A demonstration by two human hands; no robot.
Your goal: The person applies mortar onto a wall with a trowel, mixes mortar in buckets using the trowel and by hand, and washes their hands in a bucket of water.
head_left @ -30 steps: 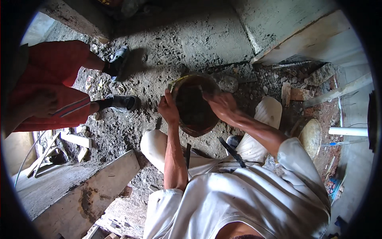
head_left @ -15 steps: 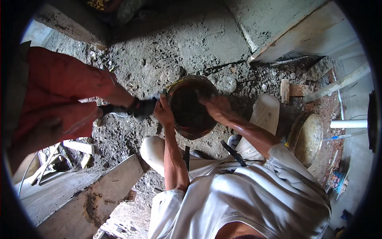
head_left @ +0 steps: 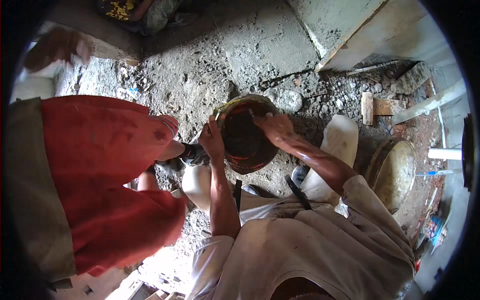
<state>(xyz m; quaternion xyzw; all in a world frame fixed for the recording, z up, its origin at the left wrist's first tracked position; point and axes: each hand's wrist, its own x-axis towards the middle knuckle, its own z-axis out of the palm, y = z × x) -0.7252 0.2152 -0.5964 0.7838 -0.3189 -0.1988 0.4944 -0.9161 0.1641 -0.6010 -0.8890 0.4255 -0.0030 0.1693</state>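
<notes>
A dark round bucket [head_left: 257, 103] with reddish patches and a yellowish rim stands on the rough floor between my knees. My left hand [head_left: 212, 140] is closed on its left rim, thumb and fingers pinching the edge. Over the right side of the opening, my right hand [head_left: 274, 129] reaches in with its fingers curled. What those fingers hold, if anything, is too dark to make out. Dark material [head_left: 244, 132] lies inside the bucket, its kind unclear.
Close on my left stands a person in red shorts [head_left: 110, 175]; a blurred hand [head_left: 57, 47] shows above. Someone else sits at the top edge, in yellow-patterned cloth [head_left: 120, 9]. To my right are a pale-rimmed tub [head_left: 411, 172], wood pieces [head_left: 367, 107] and rubble [head_left: 340, 103].
The person in red shorts has come nearer on my left and now covers the boards there. My right hand has shifted slightly within the bucket's opening. My left hand stays on the rim.
</notes>
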